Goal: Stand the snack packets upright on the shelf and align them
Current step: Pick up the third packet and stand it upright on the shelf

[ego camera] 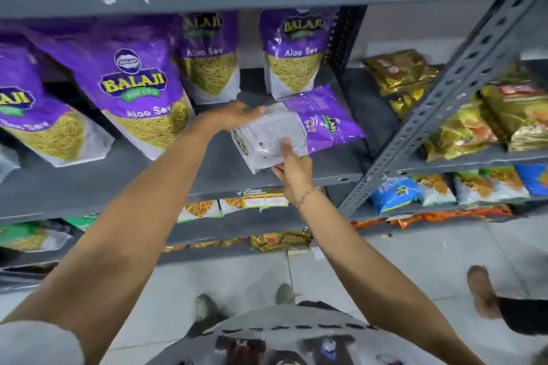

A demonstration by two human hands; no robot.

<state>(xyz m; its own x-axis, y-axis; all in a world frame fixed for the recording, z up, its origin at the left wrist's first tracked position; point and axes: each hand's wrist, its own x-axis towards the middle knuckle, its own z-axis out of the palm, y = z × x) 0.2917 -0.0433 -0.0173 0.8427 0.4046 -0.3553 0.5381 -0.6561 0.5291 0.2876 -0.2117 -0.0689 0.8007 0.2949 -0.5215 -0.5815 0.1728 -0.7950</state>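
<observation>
A purple and white Aloo Sev packet (299,127) lies on its side on the grey shelf (213,175), its back face up. My left hand (234,114) grips its upper left edge and my right hand (292,167) holds its lower end, thumb on the white panel. Several matching purple packets stand upright on the same shelf: one large at the front left (133,83), one at the far left edge (32,115), and two further back (210,56) (293,50).
A perforated grey upright post (444,98) stands just right of the packet. Gold snack packets (462,115) fill the neighbouring shelf. Lower shelves hold blue, white and orange packets (397,192). Another person's foot (483,290) is on the tiled floor at the right.
</observation>
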